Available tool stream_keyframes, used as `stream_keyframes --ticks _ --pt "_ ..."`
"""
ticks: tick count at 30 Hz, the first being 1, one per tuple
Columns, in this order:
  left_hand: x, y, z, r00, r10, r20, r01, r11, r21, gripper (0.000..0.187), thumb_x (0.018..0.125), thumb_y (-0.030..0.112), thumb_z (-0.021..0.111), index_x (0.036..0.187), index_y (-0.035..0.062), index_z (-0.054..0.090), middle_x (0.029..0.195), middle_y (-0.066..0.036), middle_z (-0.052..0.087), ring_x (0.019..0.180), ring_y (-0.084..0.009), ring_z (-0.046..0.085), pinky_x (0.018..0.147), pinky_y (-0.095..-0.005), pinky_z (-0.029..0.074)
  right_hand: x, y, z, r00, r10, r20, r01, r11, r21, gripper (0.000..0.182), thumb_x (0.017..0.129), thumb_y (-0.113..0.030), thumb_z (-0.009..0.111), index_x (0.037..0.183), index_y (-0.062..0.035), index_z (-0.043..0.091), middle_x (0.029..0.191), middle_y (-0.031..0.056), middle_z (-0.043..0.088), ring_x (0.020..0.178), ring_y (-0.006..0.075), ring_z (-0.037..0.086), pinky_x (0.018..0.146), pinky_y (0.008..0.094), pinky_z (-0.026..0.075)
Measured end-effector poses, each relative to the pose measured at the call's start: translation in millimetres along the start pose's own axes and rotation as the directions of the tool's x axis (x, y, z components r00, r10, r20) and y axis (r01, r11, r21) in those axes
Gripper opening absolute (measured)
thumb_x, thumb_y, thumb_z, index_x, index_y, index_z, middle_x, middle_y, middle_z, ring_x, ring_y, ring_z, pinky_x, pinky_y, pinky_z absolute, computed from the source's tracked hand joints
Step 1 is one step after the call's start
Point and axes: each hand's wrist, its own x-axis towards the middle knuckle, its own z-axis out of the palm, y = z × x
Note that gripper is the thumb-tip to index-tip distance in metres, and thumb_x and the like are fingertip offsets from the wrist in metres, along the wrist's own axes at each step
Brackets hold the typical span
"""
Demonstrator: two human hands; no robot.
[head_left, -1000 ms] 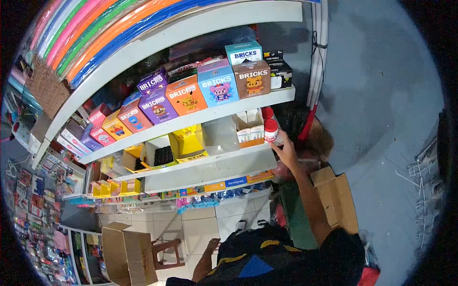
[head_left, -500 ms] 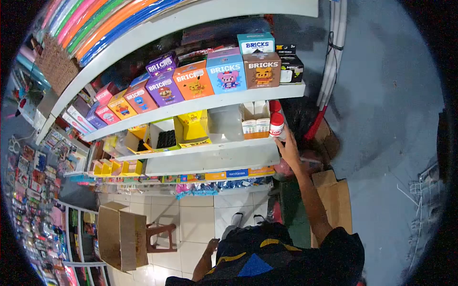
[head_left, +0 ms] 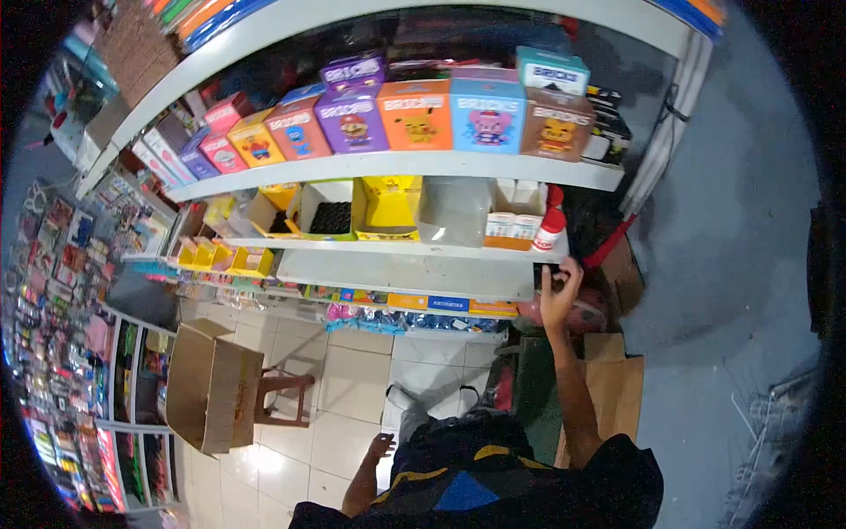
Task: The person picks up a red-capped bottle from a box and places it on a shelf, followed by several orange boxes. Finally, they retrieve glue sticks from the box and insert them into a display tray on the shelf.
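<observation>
Just above the right hand [head_left: 561, 286], at the end of the shelf [head_left: 441, 249], a white bottle with a red cap [head_left: 550, 231] stands with its label facing outward, probably so that it can be read from the aisle. Another red cap [head_left: 555, 194] shows behind it, so the two seem lined up front to back to use the narrow space beside the open carton [head_left: 511, 236]. That carton, up and to the left of the hand, holds white packs upright, perhaps to keep them together and easy to pick out. Farther left of the hand, a yellow open box [head_left: 388, 212] has its lid raised, likely as a display. Higher above the hand, the BRICKS boxes [head_left: 414, 119] sit side by side, their printed fronts outward, presumably for show. The right hand is partly open below the shelf's edge, thumb and forefinger parted and the other fingers bent; nothing is seen in its grasp, and it looks apart from the bottle. The left hand [head_left: 381, 445], low by the person's body, is loosely open with fingers slightly bent and nothing visible in it.
</observation>
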Motion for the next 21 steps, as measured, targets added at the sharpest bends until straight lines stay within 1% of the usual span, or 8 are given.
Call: stream_keyframes --ticks 3,4,6,10,11,13,15,21 --pt "-12.1 -0.8 -13.2 0.995 -0.074 0.062 0.083 0.986 -0.148 0.038 0.085 0.041 0.064 0.111 0.0167 0.051 0.094 -0.006 0.066 0.077 -0.0182 0.06 0.065 -0.0409 0.049 -67.9 45.3 4.7 0.985 0.046 0.164 -0.039 0.998 -0.043 0.023 0.09 -0.012 0.058 0.11 -0.0011 0.052 0.104 0.0143 0.054 0.09 0.023 0.054 0.077 0.0331 0.046" --pt "-14.0 -10.2 -21.6 0.976 0.105 0.192 -0.054 0.966 -0.252 0.037 0.085 0.041 0.065 0.11 0.0164 0.052 0.094 -0.006 0.066 0.077 -0.0178 0.06 0.064 -0.0402 0.049 -92.9 56.9 3.3 0.954 0.075 0.289 -0.044 0.993 -0.114 0.019 0.091 -0.012 0.058 0.106 -0.0018 0.054 0.095 0.012 0.056 0.086 0.0206 0.055 0.077 0.0326 0.045" --pt "-7.7 -19.9 -22.9 0.988 -0.146 0.042 0.152 0.959 -0.239 0.038 0.084 0.041 0.066 0.109 0.0157 0.053 0.093 -0.006 0.067 0.076 -0.0179 0.061 0.062 -0.0388 0.049 -131.4 31.7 4.4 0.832 0.19 0.521 -0.13 0.98 -0.15 0.016 0.094 -0.015 0.053 0.102 -0.0017 0.054 0.09 0.011 0.058 0.082 0.0208 0.057 0.074 0.0339 0.046" --pt "-17.6 -40.1 -30.5 0.997 -0.065 -0.046 0.048 0.952 -0.301 0.041 0.084 0.043 0.064 0.108 0.0114 0.053 0.09 -0.008 0.067 0.071 -0.0181 0.061 0.056 -0.0361 0.05 -291.6 186.4 -15.3 0.439 0.162 0.884 -0.129 0.985 -0.117 0.023 0.092 -0.027 0.055 0.1 -0.0055 0.058 0.079 0.0072 0.058 0.073 0.018 0.059 0.064 0.0353 0.047" --pt "-20.6 -41.5 -29.9 0.986 -0.119 -0.117 0.086 0.963 -0.256 0.042 0.084 0.043 0.065 0.108 0.0103 0.052 0.089 -0.008 0.067 0.071 -0.0182 0.061 0.055 -0.0357 0.051 -310.6 198.0 -25.9 0.218 0.288 0.933 -0.194 0.949 -0.248 0.022 0.092 -0.026 0.055 0.1 -0.0057 0.059 0.079 0.007 0.059 0.072 0.0179 0.059 0.063 0.0351 0.047" --pt "-35.3 -43.0 -33.6 0.973 -0.14 -0.185 0.086 0.959 -0.269 0.046 0.084 0.043 0.065 0.109 0.0074 0.052 0.089 -0.009 0.067 0.071 -0.0185 0.062 0.056 -0.0344 0.052 -317.6 190.0 -43.2 -0.299 0.528 0.795 -0.21 0.776 -0.595 0.021 0.091 -0.025 0.056 0.099 -0.006 0.059 0.078 0.0066 0.059 0.071 0.0176 0.059 0.061 0.0346 0.047" --pt "-45.5 -54.1 -42.1 0.958 -0.17 -0.23 0.101 0.954 -0.283 0.044 0.084 0.042 0.064 0.109 0.0066 0.053 0.09 -0.01 0.067 0.073 -0.019 0.062 0.056 -0.0342 0.052 -319.8 187.6 -47.1 -0.513 0.559 0.651 -0.146 0.691 -0.708 0.019 0.089 -0.023 0.056 0.098 -0.0063 0.06 0.077 0.0062 0.059 0.07 0.0173 0.059 0.059 0.0342 0.048" --pt "-62.9 -99.3 -55.2 0.913 -0.289 -0.287 0.106 0.848 -0.519 0.047 0.085 0.041 0.063 0.114 0.0067 0.05 0.093 -0.013 0.066 0.077 -0.0236 0.062 0.061 -0.0417 0.051 -310.0 196.9 41.0 -0.693 0.446 0.566 -0.157 0.674 -0.722 0.016 0.086 -0.019 0.058 0.095 -0.0072 0.062 0.075 0.005 0.061 0.066 0.0166 0.06 0.053 0.0329 0.048"
